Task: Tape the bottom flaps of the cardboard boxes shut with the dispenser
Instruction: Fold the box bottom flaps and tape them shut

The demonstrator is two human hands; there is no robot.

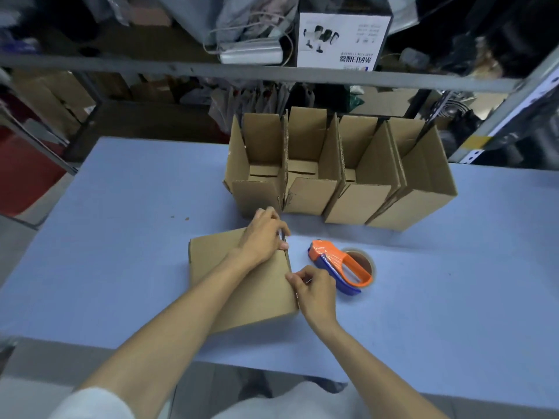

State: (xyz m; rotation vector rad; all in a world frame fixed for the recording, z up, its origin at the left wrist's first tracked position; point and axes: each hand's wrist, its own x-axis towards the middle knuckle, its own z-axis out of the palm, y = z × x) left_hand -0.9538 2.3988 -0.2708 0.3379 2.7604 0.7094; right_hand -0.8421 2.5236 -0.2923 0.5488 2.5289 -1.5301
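Cardboard first: flattened box (211, 258) dead ahead, its right edge running away from me, left hand (261, 234) gripping the far end, right hand (316, 290) pinching the near one — dispenser (338, 264) just beside my right hand

- A table (121, 237) with a pale blue top fills the lower part of the view, and its near edge runs across the bottom.
- Behind it stands a grey metal shelving rack (121, 63). One horizontal beam crosses the whole width, and a slanted upright (520, 110) rises at the right.
- The upper shelf holds a white printed product box (341, 40), a silver device (251, 54) with looped cords, and crumpled plastic bags (242, 13).
- The lower shelf at the left holds brown cartons (45, 98) in shadow.
- Grey floor (18, 252) shows at the far left, below something red (24, 176).
- The light falls evenly on the tabletop and is dim among the shelves.
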